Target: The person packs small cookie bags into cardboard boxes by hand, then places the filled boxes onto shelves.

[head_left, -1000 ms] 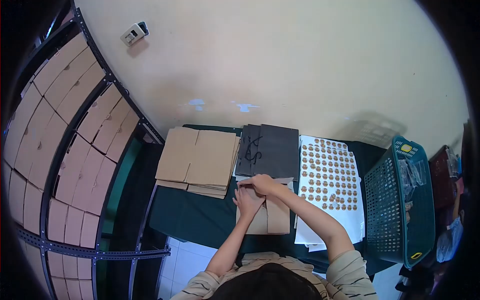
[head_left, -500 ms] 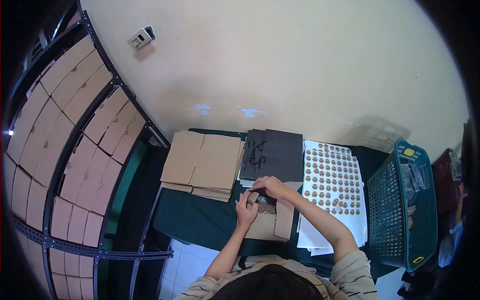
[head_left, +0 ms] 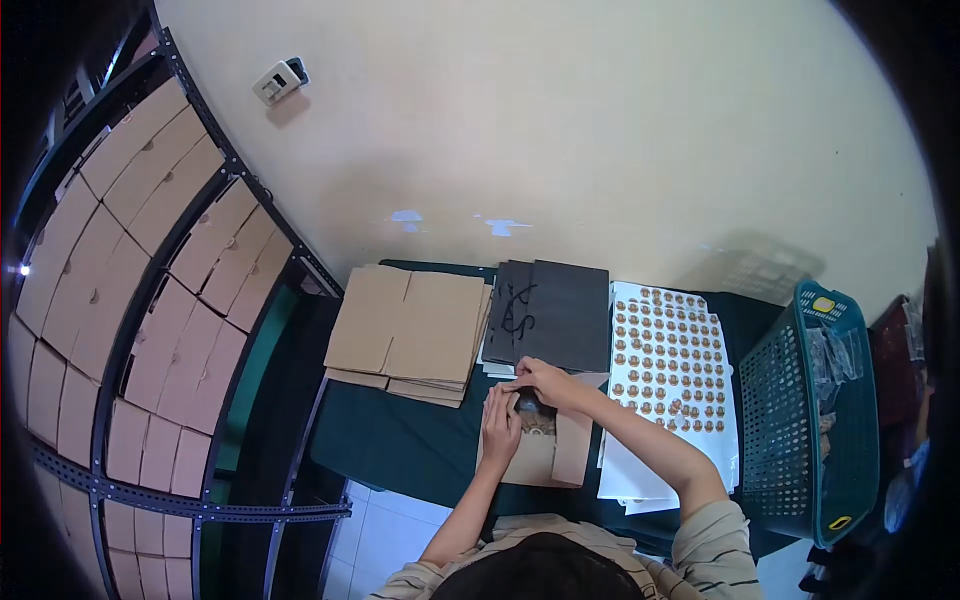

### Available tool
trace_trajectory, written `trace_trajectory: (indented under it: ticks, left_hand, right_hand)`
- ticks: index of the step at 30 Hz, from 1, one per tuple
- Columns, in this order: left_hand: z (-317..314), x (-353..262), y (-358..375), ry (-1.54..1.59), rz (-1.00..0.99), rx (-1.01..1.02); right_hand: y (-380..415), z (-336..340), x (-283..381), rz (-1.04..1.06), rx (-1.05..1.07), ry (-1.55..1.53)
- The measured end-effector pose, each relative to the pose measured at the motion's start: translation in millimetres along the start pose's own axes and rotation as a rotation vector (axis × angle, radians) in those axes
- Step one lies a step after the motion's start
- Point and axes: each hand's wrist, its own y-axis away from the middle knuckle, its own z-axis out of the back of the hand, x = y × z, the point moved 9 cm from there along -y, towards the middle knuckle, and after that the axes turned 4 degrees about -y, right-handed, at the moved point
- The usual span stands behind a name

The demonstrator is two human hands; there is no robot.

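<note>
A partly folded cardboard box (head_left: 528, 467) lies at the front edge of the green-covered table, with a dark, shiny item (head_left: 537, 412) showing in its opening. My left hand (head_left: 501, 424) is pressed along the box's left side, fingers together and reaching toward the far corner. At that far edge my right hand (head_left: 543, 381) pinches the cardboard, its fingertips close to those of the left. The right side flap of the box (head_left: 573, 449) stands out beside the opening. Part of the far wall is hidden under my hands.
Flat cardboard blanks (head_left: 415, 320) are stacked at the left, black bags (head_left: 560, 315) behind the box. Sheets of round stickers (head_left: 670, 360) lie right, beside a green plastic basket (head_left: 800, 430) holding clear packets. A metal rack (head_left: 150, 300) full of boxes stands at far left.
My left hand has slid along the side toward the far corner, its fingers now straighter and closer together. The flap near its fingers has been pushed down. My right hand stays at the far edge.
</note>
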Motion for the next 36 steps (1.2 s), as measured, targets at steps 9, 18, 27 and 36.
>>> trace_trajectory:
  ticks: [9, 18, 27, 36]
  left_hand:
    - [5, 1, -20, 0.104, 0.293, -0.036]
    - [-14, 89, 20, 0.959, 0.651, -0.435]
    - [23, 48, -4, 0.080, 0.363, 0.024]
    - [-61, 21, -1, -0.384, 0.542, 0.393]
  right_hand:
    - [-19, -5, 5, -0.034, -0.042, 0.214]
    - [0, 3, 21, 0.127, -0.032, 0.240]
    - [0, 3, 14, 0.088, -0.009, 0.399]
    - [1, 6, 11, 0.024, -0.074, 0.416]
